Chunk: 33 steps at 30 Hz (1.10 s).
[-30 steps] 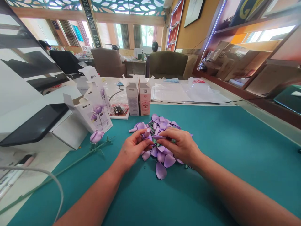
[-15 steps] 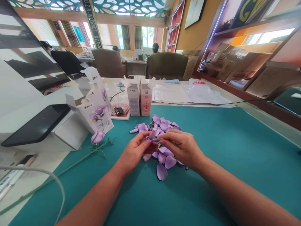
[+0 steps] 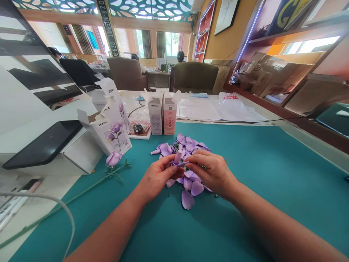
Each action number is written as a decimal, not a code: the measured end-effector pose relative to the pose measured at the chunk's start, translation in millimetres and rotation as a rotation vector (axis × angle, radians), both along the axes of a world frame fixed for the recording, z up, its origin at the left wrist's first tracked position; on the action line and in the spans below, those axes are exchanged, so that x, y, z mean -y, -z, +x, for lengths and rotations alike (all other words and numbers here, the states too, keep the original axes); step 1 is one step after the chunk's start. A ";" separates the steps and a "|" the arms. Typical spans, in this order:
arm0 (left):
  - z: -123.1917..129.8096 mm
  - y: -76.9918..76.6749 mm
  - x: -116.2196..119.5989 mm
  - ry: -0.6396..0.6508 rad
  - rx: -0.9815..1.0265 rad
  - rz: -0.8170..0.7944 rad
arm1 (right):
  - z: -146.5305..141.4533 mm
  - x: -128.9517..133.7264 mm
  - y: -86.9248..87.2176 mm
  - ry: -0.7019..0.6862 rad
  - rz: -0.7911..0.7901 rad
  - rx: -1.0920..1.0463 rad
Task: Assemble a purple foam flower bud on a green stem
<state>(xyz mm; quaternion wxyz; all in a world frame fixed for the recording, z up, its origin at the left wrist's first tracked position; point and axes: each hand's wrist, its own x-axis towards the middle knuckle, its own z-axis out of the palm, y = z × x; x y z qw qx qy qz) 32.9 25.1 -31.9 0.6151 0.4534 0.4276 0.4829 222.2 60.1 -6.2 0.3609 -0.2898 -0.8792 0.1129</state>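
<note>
Just above a heap of loose purple petals (image 3: 188, 200), my two hands meet over a partly built artificial flower (image 3: 178, 156), whose rolled lilac centre points up. My left hand (image 3: 160, 176) is closed around its base, thumb in front. From the other side my right hand (image 3: 211, 170) pinches a thin purple petal (image 3: 183, 164) at the flower's edge between thumb and fingers. My fingers hide where the petal joins the flower. A finished-looking purple rose (image 3: 113, 158) on a long green stem lies on the mat to the left.
The heap lies on a green desk mat (image 3: 259, 174). Opened flower boxes (image 3: 113, 136) stand at the left, beside a white box with a black tablet-like device (image 3: 43, 142). Two upright cartons (image 3: 169, 118) stand behind the heap. A white cable (image 3: 65, 211) curves in at lower left.
Both hands stay almost in place, shifting slightly right with the flower. The petal's edge tilts a little between my right fingers.
</note>
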 end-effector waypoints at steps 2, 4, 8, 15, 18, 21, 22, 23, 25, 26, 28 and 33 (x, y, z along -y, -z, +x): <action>-0.2 -0.8 0.3 0.008 -0.033 0.012 | 0.4 -0.1 -0.2 0.002 0.005 0.002; -0.5 -1.7 0.8 0.018 -0.056 0.022 | 0.7 -0.2 -0.4 0.001 0.010 -0.002; -0.9 -2.8 1.1 0.021 -0.062 0.024 | 0.8 -0.4 -0.4 -0.001 0.023 -0.007; -0.1 -3.8 1.7 -0.003 -0.092 0.028 | 0.9 -1.9 2.3 0.012 0.055 -0.007; 0.6 -4.9 2.5 0.003 -0.128 0.047 | 0.9 -2.0 2.9 0.011 0.096 0.003; 1.3 -6.0 3.6 0.009 -0.158 0.055 | 0.0 -1.0 2.7 0.014 0.142 0.017; 1.4 -6.2 3.9 0.010 -0.166 0.056 | -0.5 -0.6 2.5 0.013 0.162 0.018; 1.6 -6.4 4.2 0.013 -0.172 0.058 | -1.0 -0.2 2.3 0.013 0.179 0.017; 1.7 -6.3 4.8 0.022 -0.177 0.063 | -2.1 0.3 1.9 0.011 0.206 0.018; 1.7 -6.2 5.0 0.024 -0.176 0.064 | -2.5 0.5 1.7 0.012 0.211 0.023; 1.9 -5.9 5.5 0.024 -0.170 0.064 | -3.2 0.8 1.8 0.017 0.211 0.040; 4.4 -6.0 5.8 0.011 -0.115 0.065 | -4.9 2.7 5.7 0.055 0.178 -0.012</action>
